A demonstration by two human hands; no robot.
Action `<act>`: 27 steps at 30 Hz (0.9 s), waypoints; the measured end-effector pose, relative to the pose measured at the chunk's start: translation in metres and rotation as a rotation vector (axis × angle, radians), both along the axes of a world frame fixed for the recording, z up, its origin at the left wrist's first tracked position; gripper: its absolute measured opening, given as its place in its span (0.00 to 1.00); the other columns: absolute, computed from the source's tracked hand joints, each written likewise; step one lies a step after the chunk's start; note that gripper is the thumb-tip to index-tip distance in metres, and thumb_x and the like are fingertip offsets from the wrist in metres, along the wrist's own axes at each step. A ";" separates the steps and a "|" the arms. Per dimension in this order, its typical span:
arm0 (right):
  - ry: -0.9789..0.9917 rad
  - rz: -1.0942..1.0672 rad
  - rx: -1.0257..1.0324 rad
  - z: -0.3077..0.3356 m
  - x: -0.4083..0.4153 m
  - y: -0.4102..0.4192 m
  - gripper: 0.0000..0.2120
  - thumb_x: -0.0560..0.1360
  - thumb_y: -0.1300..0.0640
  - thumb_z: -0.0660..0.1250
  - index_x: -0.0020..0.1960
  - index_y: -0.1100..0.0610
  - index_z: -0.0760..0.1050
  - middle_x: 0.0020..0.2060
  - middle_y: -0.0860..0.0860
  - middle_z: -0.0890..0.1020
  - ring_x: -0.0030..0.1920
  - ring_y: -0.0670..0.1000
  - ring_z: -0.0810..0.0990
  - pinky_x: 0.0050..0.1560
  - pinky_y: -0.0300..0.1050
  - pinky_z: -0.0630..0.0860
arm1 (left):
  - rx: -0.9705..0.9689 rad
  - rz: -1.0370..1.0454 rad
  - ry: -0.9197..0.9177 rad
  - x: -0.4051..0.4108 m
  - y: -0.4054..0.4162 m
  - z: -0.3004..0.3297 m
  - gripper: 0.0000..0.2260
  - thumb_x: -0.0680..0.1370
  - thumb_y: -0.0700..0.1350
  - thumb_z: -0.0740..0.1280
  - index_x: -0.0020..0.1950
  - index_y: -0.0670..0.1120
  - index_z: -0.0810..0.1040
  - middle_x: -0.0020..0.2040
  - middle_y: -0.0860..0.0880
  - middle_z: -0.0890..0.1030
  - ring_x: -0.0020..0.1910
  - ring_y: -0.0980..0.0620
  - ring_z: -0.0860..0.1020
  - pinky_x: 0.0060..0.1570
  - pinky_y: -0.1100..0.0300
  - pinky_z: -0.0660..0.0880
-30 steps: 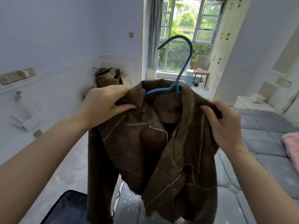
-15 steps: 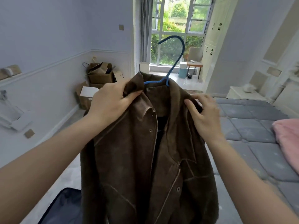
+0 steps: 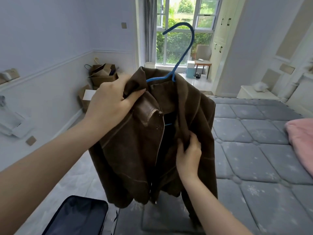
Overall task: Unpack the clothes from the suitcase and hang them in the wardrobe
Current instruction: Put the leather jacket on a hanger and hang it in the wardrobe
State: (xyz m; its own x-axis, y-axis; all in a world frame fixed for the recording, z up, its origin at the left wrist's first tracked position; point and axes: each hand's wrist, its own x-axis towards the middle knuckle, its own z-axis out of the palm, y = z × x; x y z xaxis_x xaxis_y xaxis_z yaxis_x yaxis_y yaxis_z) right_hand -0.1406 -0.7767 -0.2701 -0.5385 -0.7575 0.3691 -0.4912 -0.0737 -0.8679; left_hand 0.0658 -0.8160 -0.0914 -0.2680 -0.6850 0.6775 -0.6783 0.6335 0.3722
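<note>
A: Jacket [image 3: 135, 150], brown, one item. Location?

B: Held up in the air in front of the person, over the edge of the grey quilted mattress [image 3: 254, 158]. It hangs on a blue hanger [image 3: 182, 53], whose hook rises clear above the collar.

A: Left hand [image 3: 110, 106], condition?

B: Fingers and thumb curled round a bunch of collar and shoulder fabric on the jacket's left side as seen. It grips the cloth firmly; whether it also has the hanger's arm under the fabric, I cannot tell.

A: Right hand [image 3: 188, 153]?

B: Lower down, at the front opening. Its fingers pinch the edge of the right front panel, thumb tucked into the fold.

A: Jacket front, fastened?

B: Open at the chest; a dark gap shows between the two panels, with a bit of blue hanger bar inside it.

A: Suitcase [image 3: 76, 216]?

B: Dark navy, at the lower left on the floor, only partly in frame, below the jacket's hem and apart from it.

A: Wardrobe [image 3: 220, 39]?

B: Cream doors with dark handles along the right wall beside the window [image 3: 177, 31], well apart from the jacket.

A: Other entries?

B: Cardboard boxes [image 3: 101, 77] against the left wall; a pink blanket [image 3: 301, 141] on the mattress at the right edge.
</note>
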 end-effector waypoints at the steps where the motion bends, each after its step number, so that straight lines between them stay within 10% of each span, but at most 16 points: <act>1: -0.005 -0.011 -0.018 0.002 -0.006 -0.004 0.14 0.80 0.58 0.65 0.65 0.55 0.74 0.58 0.52 0.78 0.61 0.53 0.76 0.69 0.53 0.72 | -0.005 0.008 -0.010 0.002 0.000 -0.001 0.11 0.79 0.57 0.64 0.54 0.50 0.75 0.38 0.51 0.78 0.38 0.51 0.77 0.37 0.52 0.74; 6: -0.112 -0.154 -0.118 0.036 -0.037 -0.001 0.11 0.79 0.65 0.57 0.55 0.64 0.78 0.47 0.55 0.80 0.49 0.55 0.76 0.51 0.36 0.67 | -0.077 0.165 -0.215 0.021 -0.005 -0.005 0.11 0.80 0.57 0.62 0.59 0.53 0.73 0.37 0.51 0.78 0.35 0.50 0.73 0.35 0.57 0.65; 11: -0.048 -0.358 -0.141 0.104 -0.097 -0.014 0.14 0.76 0.59 0.53 0.46 0.62 0.76 0.44 0.62 0.80 0.44 0.58 0.74 0.43 0.44 0.61 | -0.108 0.086 -0.455 0.039 -0.017 -0.013 0.13 0.79 0.57 0.59 0.61 0.57 0.74 0.46 0.52 0.83 0.44 0.46 0.81 0.36 0.59 0.65; 27: 0.462 0.212 0.385 0.182 -0.089 -0.004 0.17 0.78 0.54 0.57 0.31 0.52 0.69 0.33 0.52 0.74 0.40 0.55 0.72 0.35 0.46 0.64 | -0.294 0.477 -0.349 0.043 -0.017 -0.024 0.10 0.78 0.47 0.66 0.59 0.47 0.76 0.41 0.40 0.80 0.37 0.34 0.79 0.29 0.50 0.69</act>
